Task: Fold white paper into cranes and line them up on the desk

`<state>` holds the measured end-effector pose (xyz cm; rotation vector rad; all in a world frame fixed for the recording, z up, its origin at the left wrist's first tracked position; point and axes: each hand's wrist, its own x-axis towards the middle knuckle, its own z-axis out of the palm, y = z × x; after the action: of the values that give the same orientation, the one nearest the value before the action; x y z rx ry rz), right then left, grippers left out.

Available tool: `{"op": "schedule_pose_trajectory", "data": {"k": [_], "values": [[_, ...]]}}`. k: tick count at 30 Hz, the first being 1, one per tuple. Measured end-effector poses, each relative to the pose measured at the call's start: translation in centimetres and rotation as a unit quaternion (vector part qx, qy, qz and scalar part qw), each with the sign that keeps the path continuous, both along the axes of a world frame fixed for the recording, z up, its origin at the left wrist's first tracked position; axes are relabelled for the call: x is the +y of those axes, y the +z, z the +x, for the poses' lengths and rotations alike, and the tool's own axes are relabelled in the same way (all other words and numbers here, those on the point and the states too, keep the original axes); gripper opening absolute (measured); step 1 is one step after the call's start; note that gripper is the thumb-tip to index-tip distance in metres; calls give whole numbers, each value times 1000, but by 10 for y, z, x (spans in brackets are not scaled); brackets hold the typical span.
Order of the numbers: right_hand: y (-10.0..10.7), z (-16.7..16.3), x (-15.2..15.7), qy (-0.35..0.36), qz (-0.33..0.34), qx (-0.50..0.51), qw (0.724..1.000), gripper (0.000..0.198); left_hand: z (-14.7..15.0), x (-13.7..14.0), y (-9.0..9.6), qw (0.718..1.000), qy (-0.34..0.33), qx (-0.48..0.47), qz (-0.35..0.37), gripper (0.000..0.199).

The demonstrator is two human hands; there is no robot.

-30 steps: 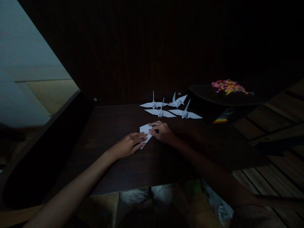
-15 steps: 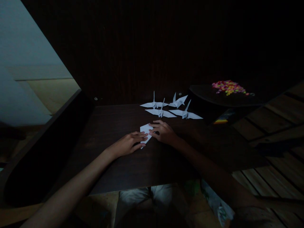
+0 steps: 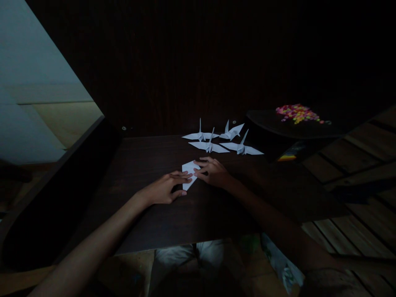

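A small folded piece of white paper (image 3: 188, 167) lies on the dark wooden desktop, its upper right part hidden by fingers. My left hand (image 3: 163, 187) is open, with stretched fingers resting flat across the paper's middle and the thumb at its lower corner. From the other side, my right hand (image 3: 213, 172) rests open with spread fingertips on the paper's right edge. Just beyond stand several white origami cranes, among them a back left crane (image 3: 200, 136), a front left crane (image 3: 209, 147), a back right crane (image 3: 232, 133) and a front right crane (image 3: 242, 148).
A dark side panel (image 3: 62, 185) borders the desktop (image 3: 148, 152) on the left. On a raised corner shelf (image 3: 262, 121) at the right lies a heap of small colourful pieces (image 3: 298, 113). Wooden slats (image 3: 321, 237) are at the far right.
The paper's lower tip, under my left thumb before, is tucked up and its bottom edge now slants. My left thumb has shifted slightly down and left; my right hand stays nearly still.
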<state>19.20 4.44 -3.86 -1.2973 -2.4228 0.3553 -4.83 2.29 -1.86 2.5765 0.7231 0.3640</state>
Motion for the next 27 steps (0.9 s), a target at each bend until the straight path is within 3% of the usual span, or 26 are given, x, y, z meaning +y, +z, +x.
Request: {"op": "schedule_pose_trajectory", "data": {"k": [6, 11, 16, 19, 27], "values": [[5, -2, -5, -16, -18, -23, 999, 19, -3, -4, 4, 1000, -5, 17, -13, 59], [3, -1, -10, -20, 21, -27, 999, 20, -2, -5, 4, 1000, -5, 11, -8, 43], [-3, 0, -12, -18, 84, 4, 996, 24, 5, -11, -2, 999, 9, 18, 48, 40], [-7, -2, -11, -14, 112, 30, 993, 26, 10, -19, -6, 993, 53, 38, 94, 39], [-4, -8, -14, -11, 145, 74, 987, 28, 17, -29, -14, 981, 85, 57, 163, 41]]}}
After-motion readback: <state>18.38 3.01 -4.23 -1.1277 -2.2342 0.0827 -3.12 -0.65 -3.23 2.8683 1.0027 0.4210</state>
